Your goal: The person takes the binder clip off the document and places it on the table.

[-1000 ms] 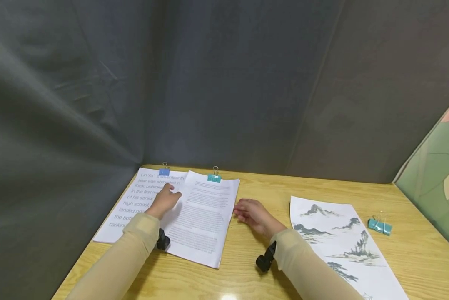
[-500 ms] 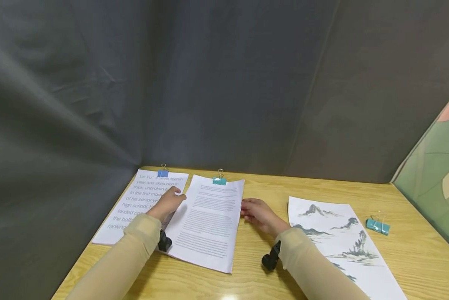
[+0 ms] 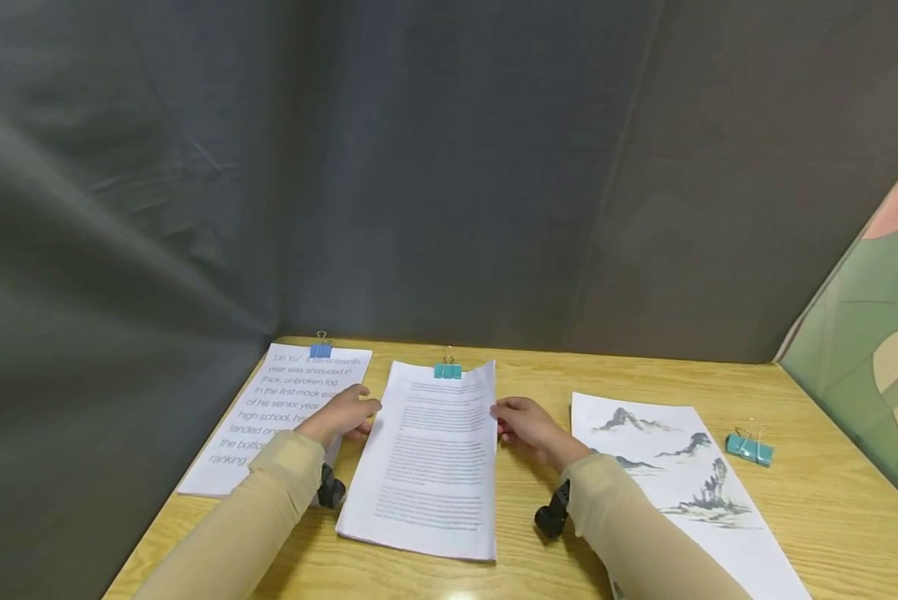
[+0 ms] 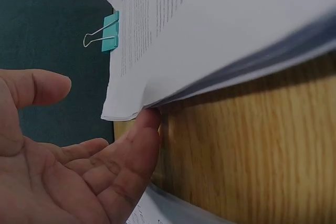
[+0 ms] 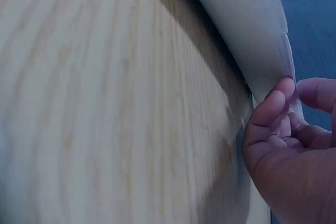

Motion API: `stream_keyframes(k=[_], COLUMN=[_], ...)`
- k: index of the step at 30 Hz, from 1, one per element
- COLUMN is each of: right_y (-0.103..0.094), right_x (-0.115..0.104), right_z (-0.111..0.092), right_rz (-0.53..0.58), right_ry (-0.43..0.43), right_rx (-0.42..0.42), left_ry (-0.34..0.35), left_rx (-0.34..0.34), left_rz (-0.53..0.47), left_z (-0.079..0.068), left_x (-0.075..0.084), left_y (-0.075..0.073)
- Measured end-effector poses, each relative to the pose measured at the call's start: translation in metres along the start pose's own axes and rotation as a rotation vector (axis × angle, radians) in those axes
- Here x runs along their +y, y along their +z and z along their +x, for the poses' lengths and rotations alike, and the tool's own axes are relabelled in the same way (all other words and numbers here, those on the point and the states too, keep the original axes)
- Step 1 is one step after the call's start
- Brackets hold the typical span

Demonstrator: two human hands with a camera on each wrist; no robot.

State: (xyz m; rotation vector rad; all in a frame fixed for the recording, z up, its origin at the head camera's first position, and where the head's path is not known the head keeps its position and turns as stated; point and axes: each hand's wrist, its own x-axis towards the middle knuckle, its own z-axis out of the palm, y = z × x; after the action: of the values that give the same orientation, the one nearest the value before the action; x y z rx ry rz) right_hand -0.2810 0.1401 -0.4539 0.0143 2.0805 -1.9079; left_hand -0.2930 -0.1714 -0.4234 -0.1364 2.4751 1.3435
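Observation:
A stack of printed paper (image 3: 440,467) lies at mid-table, with a teal binder clip (image 3: 447,371) on its far edge. My right hand (image 3: 527,427) pinches the stack's right edge between thumb and fingertips; in the right wrist view that edge curves up off the wood beside the fingers (image 5: 266,111). On the other side, my left hand (image 3: 340,414) has its thumb spread away and a fingertip right at the stack's left edge. The left wrist view shows that hand's palm (image 4: 47,187) and the clip's wire handle, with the sheets slightly fanned.
At the left lies another printed stack (image 3: 231,425) with a blue binder clip (image 3: 320,350). A sheet with ink landscape paintings (image 3: 659,450) lies at the right, partly under my right forearm. Beyond it sits a loose teal binder clip (image 3: 750,448). A dark curtain (image 3: 449,183) hangs behind the table.
The clipped stack has slid right and toward me, off the left stack, and turned straighter. My right hand now pinches its edge; my left hand has followed it slightly right.

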Motion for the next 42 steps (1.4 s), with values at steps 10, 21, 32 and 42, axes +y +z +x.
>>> stream_keyframes(k=[10, 21, 32, 42], right_y=[-0.009, -0.014, -0.027, -0.029], right_x=[0.003, 0.006, 0.001, 0.001], right_z=[0.000, -0.003, -0.010, -0.014], right_rz=[-0.017, -0.032, -0.093, -0.115], right_ry=[-0.012, -0.014, -0.038, -0.047], right_rx=[-0.015, 0.005, 0.031, 0.045], left_ry=[-0.019, -0.005, -0.042, -0.024], left_rx=[0.013, -0.037, -0.232, -0.214], left_rz=[0.005, -0.038, -0.235, -0.223], left_z=[0.001, 0.002, 0.011, 0.013], left_x=[0.004, 0.005, 0.005, 0.010], left_y=[0.007, 0.013, 0.016, 0.031])
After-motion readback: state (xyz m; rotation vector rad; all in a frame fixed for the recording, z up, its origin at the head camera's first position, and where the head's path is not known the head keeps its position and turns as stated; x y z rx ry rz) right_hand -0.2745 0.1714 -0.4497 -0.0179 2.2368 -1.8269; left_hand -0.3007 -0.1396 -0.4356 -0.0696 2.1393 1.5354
